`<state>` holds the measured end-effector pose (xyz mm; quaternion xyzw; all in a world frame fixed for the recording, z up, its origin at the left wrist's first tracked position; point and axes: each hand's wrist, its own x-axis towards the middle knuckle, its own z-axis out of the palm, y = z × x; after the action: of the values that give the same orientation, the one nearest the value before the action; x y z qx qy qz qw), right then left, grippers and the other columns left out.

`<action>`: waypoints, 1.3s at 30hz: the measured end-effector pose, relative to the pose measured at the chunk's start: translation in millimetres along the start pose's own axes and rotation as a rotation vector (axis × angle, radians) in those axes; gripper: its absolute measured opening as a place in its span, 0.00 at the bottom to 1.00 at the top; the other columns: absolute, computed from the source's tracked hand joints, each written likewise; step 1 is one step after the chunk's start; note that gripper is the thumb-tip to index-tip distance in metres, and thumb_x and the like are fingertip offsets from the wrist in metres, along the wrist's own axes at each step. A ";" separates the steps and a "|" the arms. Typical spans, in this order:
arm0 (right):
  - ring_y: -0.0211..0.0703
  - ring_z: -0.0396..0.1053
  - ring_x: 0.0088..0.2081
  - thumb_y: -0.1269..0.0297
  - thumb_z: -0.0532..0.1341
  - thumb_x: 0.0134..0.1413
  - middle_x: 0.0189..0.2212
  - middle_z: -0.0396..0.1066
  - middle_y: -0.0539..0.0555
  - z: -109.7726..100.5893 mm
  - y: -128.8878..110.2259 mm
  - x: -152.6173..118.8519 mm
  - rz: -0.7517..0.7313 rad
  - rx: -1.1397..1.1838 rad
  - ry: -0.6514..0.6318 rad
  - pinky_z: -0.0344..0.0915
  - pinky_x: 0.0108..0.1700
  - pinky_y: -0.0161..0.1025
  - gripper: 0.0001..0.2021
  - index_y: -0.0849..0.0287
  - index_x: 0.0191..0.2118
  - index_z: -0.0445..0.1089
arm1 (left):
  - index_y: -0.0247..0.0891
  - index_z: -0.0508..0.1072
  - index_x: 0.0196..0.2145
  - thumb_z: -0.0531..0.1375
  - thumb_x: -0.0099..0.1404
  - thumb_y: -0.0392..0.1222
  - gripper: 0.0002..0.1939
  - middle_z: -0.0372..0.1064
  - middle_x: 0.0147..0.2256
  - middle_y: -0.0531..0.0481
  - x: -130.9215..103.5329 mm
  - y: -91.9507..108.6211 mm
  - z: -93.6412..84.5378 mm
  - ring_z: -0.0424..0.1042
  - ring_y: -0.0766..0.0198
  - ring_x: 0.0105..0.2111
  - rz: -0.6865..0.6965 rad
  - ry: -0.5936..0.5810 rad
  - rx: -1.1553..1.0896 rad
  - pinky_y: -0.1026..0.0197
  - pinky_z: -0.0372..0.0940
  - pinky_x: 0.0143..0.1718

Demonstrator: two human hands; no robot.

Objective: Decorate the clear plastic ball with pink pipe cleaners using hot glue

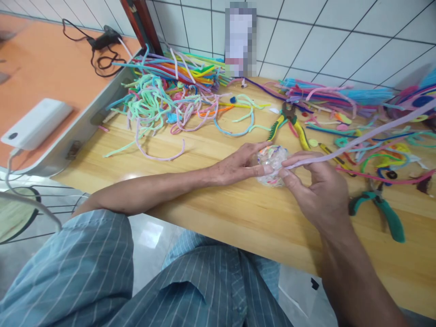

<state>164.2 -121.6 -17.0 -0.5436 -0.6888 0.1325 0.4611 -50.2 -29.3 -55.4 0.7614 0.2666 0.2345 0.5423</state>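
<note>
A clear, round, glassy-looking object (271, 156) with colourful bits showing in it rests at the table's front middle. My left hand (235, 164) is closed around its left side, thumb pressed across the front. My right hand (318, 184) pinches a lilac pipe cleaner (344, 147) close to its end, right against the round object. The pipe cleaner's long free part runs up to the right, out of view. Whether its tip goes into the object is hidden by my fingers. Just behind the object lie pliers with yellow-green handles (288, 122).
Teal-handled pliers (379, 206) lie right of my right hand. Bundled pipe cleaners (190, 68) and a mint-green tangle (150, 102) fill the back left. More pipe cleaners (340, 95) are at the back right. A white power bank (37, 122) sits on an orange surface (88, 86) at left.
</note>
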 end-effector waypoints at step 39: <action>0.53 0.81 0.46 0.64 0.69 0.61 0.42 0.82 0.52 -6.2 -0.7 3.7 -0.024 -0.129 -0.061 0.77 0.50 0.51 0.05 0.49 0.43 0.78 | 0.43 0.67 0.70 0.71 0.64 0.60 0.42 0.69 0.66 0.35 3.5 3.8 4.1 0.71 0.44 0.62 0.015 0.075 -0.020 0.46 0.71 0.58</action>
<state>168.7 -120.6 -11.4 -0.5597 -0.7160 0.0988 0.4054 -44.3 -30.9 -52.7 0.7486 0.2787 0.2697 0.5377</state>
